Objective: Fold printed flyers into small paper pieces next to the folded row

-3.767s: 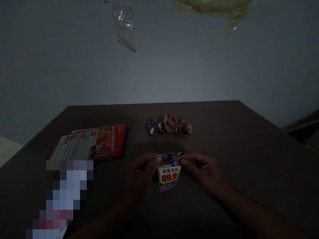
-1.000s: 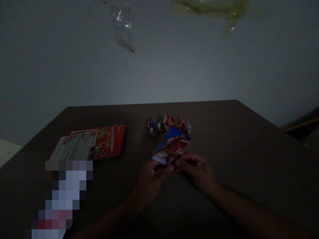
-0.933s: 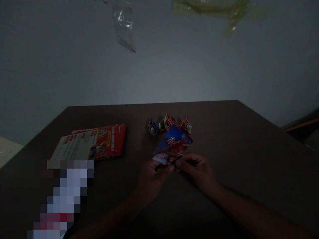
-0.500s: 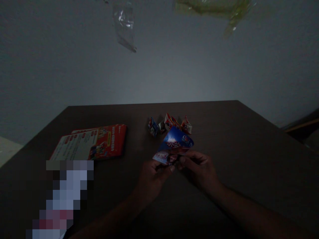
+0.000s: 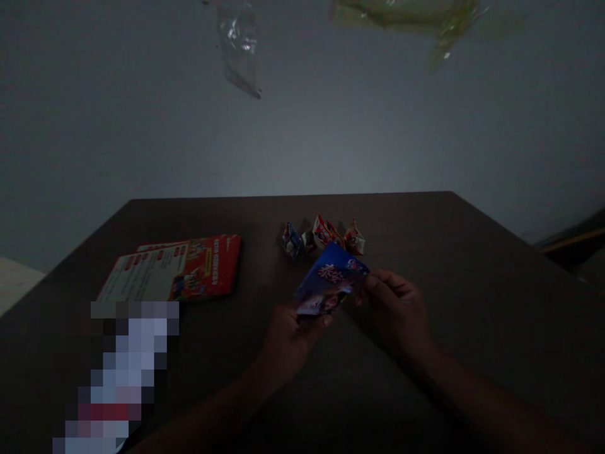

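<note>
A blue printed sheet of paper [image 5: 333,274] with pale lettering, partly folded, is held above the table between both hands. My left hand [image 5: 290,337] is closed on its lower left edge, thumb along the bottom. At the right corner, the fingers of my right hand [image 5: 394,302] pinch the sheet. Just beyond it stand several small folded paper pieces: a blue and white one [image 5: 290,241] on the left, a red one [image 5: 326,231] in the middle, and a red and white one [image 5: 354,238] on the right.
A stack of red and white printed leaflets [image 5: 208,268] lies on the dark table [image 5: 449,252] to the left. In front of it a pixelated pale object [image 5: 137,359] slants toward the near edge. Behind the table rises a grey wall [image 5: 302,139] with clear plastic [image 5: 239,47] on it.
My right hand has moved a little right, from the sheet's lower edge to its right corner. The sheet now looks flatter, with its lettering facing up.
</note>
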`<state>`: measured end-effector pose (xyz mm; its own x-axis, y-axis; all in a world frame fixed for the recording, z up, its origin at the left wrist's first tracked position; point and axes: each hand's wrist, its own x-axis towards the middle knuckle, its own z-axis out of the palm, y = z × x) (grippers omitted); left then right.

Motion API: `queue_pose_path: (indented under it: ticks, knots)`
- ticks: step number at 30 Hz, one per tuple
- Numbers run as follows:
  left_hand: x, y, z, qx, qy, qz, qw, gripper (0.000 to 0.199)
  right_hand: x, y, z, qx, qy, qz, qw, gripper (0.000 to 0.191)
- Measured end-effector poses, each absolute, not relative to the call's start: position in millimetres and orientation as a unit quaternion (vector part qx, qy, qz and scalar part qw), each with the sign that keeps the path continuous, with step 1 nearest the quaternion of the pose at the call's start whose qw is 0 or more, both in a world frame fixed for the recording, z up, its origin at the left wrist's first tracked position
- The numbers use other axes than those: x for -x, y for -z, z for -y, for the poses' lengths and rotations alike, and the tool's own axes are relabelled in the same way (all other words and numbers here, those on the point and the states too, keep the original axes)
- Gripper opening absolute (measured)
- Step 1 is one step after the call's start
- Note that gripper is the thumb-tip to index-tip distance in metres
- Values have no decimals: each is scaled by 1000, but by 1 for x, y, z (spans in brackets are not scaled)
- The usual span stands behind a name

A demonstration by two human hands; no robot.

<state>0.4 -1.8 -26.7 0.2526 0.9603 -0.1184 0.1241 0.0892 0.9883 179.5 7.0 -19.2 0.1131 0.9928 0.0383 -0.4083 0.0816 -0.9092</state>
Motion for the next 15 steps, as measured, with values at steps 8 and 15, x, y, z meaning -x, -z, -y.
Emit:
queue_pose_path:
  ticks: [8,15]
  knots:
    - [-2,21,1,-528,-406,-487,565,19,-173,28,-5,404,-583,404,578,15]
    - [-3,23,1,-540,-400,-437,597,20,-173,30,-5,448,-573,473,498,21]
